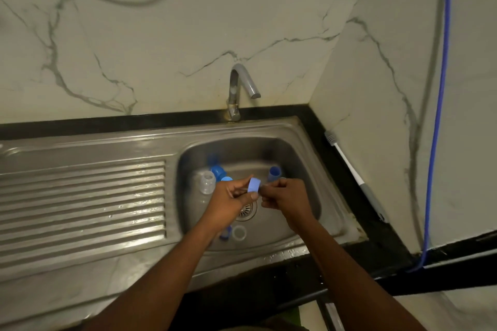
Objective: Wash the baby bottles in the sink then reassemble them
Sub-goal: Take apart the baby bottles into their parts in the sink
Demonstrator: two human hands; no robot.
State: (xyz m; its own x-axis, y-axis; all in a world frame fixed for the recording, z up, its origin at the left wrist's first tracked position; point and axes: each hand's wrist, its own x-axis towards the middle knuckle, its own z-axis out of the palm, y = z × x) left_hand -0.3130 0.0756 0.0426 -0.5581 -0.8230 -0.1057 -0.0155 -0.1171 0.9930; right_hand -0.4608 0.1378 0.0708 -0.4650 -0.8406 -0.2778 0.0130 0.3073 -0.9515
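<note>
Pinching blue ring (pixel 254 185) at its fingertips, left hand (pixel 230 197) beside right hand (pixel 289 196)

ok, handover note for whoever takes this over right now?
Left hand and right hand both pinch a blue ring over the sink.
In the basin: clear bottle, blue parts beside it, blue cap back right, clear ring near the front.
Tap shows no water; brush lies on the counter, right.
Done: bottles taken apart. Left: washing state unclear; reassembly all to do.
</note>
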